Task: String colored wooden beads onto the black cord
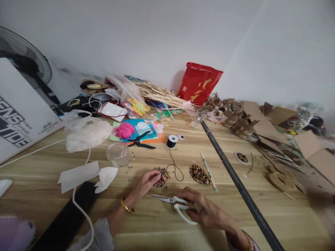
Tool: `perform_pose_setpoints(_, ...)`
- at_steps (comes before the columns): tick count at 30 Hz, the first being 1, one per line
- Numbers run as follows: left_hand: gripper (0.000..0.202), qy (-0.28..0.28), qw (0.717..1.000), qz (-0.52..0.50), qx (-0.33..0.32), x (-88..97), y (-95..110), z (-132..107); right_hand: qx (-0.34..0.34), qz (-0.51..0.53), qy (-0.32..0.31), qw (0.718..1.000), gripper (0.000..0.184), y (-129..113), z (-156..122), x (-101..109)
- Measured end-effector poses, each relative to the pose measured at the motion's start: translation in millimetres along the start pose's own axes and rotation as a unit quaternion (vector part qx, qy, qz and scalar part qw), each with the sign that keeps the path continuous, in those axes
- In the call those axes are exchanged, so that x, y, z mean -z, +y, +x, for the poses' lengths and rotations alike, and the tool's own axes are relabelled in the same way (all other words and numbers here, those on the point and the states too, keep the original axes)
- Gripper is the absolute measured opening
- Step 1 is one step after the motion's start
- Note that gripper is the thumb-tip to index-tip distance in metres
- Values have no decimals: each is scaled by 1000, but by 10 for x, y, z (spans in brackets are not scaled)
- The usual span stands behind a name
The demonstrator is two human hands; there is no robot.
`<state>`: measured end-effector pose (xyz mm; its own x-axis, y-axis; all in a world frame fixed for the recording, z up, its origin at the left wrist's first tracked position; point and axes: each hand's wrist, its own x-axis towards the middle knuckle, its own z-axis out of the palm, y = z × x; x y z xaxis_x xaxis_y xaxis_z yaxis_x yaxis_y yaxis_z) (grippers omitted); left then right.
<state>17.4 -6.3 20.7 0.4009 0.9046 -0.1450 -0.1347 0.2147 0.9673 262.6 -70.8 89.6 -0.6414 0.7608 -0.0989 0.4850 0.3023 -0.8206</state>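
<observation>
My left hand (146,183) reaches over a small heap of multicoloured beads (164,171), its thumb and fingertips pinched together; what they hold, if anything, is too small to make out. My right hand (202,205) grips a pair of scissors (171,200) with pale handles, the blades pointing left, just below the beads. A black cord (171,157) runs from a spool (172,141) and loops on the table beside the heap. Further right lies a coiled string of multicoloured beads (200,174), next to a thin patterned stick (209,172).
Pliers (141,141) and pink yarn (124,130) lie on coloured paper. A clear jar (117,155) stands at left, near white paper (80,176). A dark strip (235,177) crosses the table at right, beyond it a small bowl (241,158). A red bag (199,83) stands behind.
</observation>
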Motion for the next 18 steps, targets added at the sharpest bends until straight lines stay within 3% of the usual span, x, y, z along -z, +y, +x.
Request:
perform_pose_setpoints(3, 46, -6, 1000, 12, -21, 6, 9, 2, -13, 153, 19, 988, 41, 126, 73, 82)
perform_pose_setpoints(6, 45, -7, 1000, 2, -21, 12, 2, 6, -14, 287, 41, 957, 53, 295, 201, 110)
perform_pose_setpoints(11, 43, -3, 999, -51, 1, 8, -27, -8, 3, 379, 28, 925, 62, 471, 421, 36)
perform_pose_setpoints(15, 43, -35, 992, -112, 40, -44, -5, -40, 28, 459, 86, 884, 65, 536, 468, -95)
perform_pose_setpoints(18, 42, -63, 988, -123, 67, -95, 5, -54, 18, 478, 119, 870, 65, 591, 446, -157)
